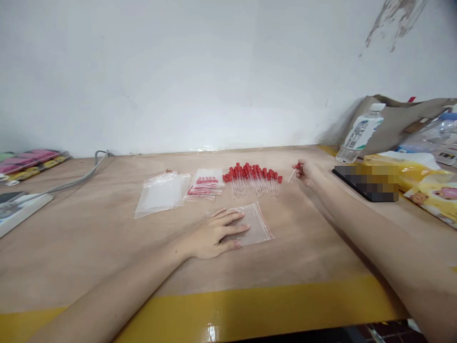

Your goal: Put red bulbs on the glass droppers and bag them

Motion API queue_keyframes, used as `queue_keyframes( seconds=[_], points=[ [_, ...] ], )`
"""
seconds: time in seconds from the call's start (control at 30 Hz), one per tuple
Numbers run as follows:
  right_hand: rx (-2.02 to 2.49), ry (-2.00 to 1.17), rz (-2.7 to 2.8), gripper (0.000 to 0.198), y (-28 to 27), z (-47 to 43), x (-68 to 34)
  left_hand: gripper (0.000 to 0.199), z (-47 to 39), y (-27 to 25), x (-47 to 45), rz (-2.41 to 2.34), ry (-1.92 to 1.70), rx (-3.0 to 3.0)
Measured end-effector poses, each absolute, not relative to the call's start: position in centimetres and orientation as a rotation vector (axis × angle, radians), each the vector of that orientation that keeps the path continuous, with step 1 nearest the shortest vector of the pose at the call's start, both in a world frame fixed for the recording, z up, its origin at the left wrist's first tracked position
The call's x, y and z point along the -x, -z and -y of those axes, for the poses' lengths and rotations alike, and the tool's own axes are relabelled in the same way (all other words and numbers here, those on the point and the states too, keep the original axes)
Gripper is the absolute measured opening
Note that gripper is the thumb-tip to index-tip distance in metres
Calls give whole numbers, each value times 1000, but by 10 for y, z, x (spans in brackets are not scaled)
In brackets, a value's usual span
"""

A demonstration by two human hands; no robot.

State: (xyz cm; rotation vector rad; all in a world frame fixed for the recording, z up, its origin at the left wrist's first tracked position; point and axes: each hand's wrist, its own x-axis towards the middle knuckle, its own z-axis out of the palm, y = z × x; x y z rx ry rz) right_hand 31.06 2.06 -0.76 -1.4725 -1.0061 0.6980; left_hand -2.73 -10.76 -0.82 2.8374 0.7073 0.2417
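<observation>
My left hand (219,233) lies flat, fingers spread, over a clear zip bag (255,224) whose red-lined mouth faces right. Between the fingertips of my right hand (305,172) is a dropper (293,173) with a red bulb, its thin clear tip pointing down and left. Beside it on the table lies a row of droppers (253,176), red bulbs toward the wall and clear stems toward me. To the left of that row are zip bags with red-bulbed droppers inside (205,186). A stack of flat clear bags (162,193) rests farther left.
On the right stand a water bottle (360,133) and a grey bag (392,119), with a dark phone-like slab (357,183) and yellow packages (433,190) in front. A grey cable (82,177) and a pack of colourful items (32,162) lie left. Yellow tape (250,305) lines the table's front edge.
</observation>
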Motion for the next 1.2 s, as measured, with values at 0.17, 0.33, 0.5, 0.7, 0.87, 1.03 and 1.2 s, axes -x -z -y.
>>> queue_keyframes(
  seconds=[0.17, 0.33, 0.5, 0.7, 0.87, 1.03, 1.2],
  points=[
    [1399, -812, 882, 15, 17, 26, -296, 38, 111, 8, 27, -766, -306, -2804],
    [1168, -981, 848, 23, 31, 73, -266, 44, 110, 14, 28, -794, -347, -2771],
    [1097, -1108, 825, 25, 34, 89, -248, 48, 110, 14, 27, -820, -327, -2760],
    [1016, -1226, 947, 33, 35, 97, -237, 52, 112, 9, 26, -792, -392, -2738],
    [1077, -1364, 1304, 30, 31, 102, -244, 53, 112, 11, 26, -790, -399, -2724],
    [1051, -1308, 1654, 24, 27, 104, -250, 55, 109, 11, 26, -780, -352, -2723],
    [825, -1312, 1776, 20, 25, 107, -246, 55, 106, 8, 24, -759, -303, -2731]
  ],
)
